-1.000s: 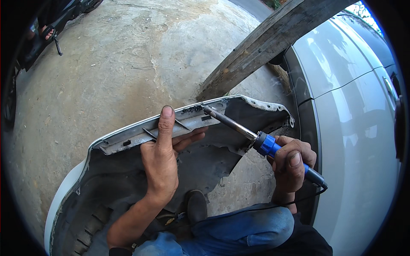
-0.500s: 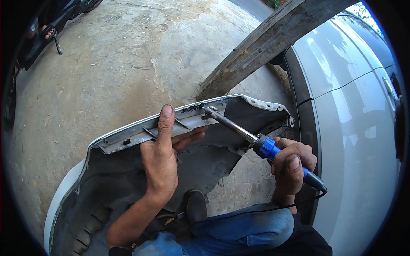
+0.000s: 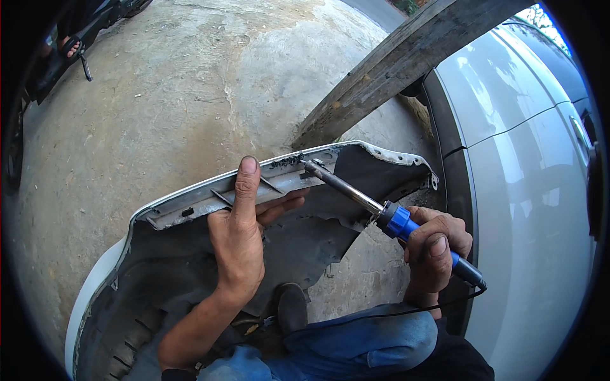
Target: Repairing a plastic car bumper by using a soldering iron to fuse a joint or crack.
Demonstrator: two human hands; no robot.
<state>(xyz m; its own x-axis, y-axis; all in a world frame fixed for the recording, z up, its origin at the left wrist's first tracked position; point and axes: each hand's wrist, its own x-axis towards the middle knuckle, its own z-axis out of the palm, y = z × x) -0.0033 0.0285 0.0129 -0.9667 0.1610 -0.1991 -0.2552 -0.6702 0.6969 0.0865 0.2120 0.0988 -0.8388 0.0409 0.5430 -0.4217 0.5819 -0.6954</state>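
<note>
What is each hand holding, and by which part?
The right hand holds the soldering iron by its blue handle; the left hand grips the car panel by its pale edge.

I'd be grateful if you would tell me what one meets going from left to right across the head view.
Another person's hand, the left hand, the soldering iron's metal shaft, the right hand, the pale car.

one soldering iron [image 3: 398, 220], one bumper [image 3: 203, 202], one post [image 3: 394, 70]
</note>
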